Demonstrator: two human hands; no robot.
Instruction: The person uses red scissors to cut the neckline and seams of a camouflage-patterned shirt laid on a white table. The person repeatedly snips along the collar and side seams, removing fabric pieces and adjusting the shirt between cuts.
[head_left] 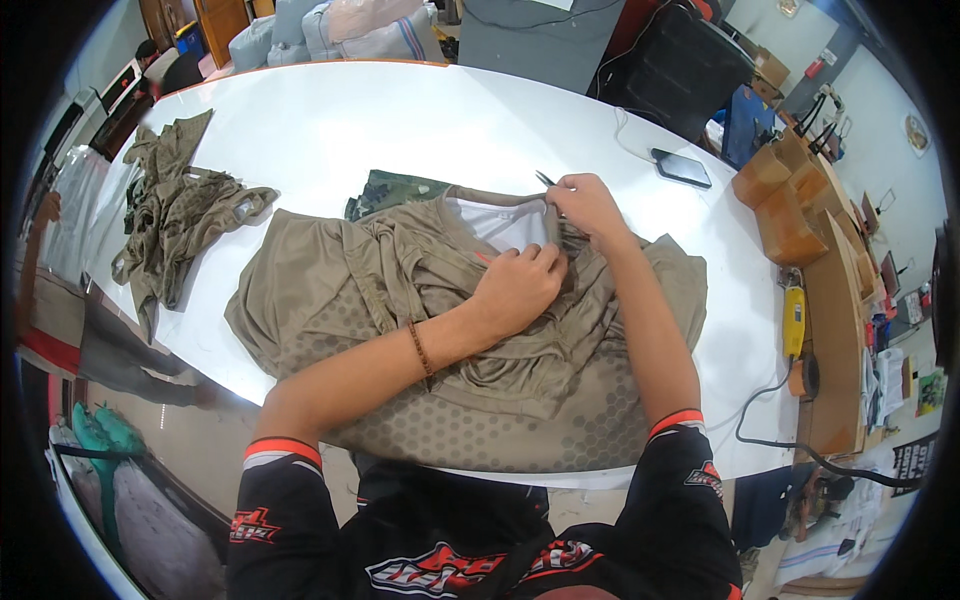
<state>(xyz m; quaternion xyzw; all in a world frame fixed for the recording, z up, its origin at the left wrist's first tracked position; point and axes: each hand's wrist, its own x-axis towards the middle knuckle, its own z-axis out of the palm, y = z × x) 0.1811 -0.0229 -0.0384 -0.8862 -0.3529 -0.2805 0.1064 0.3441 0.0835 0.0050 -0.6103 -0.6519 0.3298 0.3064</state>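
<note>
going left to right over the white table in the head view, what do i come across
crumpled olive-brown fabric garment, folded green camouflage cloth, bare left hand, bare right hand, dark rectangular smartphone

black shirt with orange-edged sleeves, brown beaded bracelet

White tabletop: was brightly lit, nearly washed out
Brown garment: showed soft shadows in its folds
Right wall: bent with fisheye distortion toward blackness
</note>
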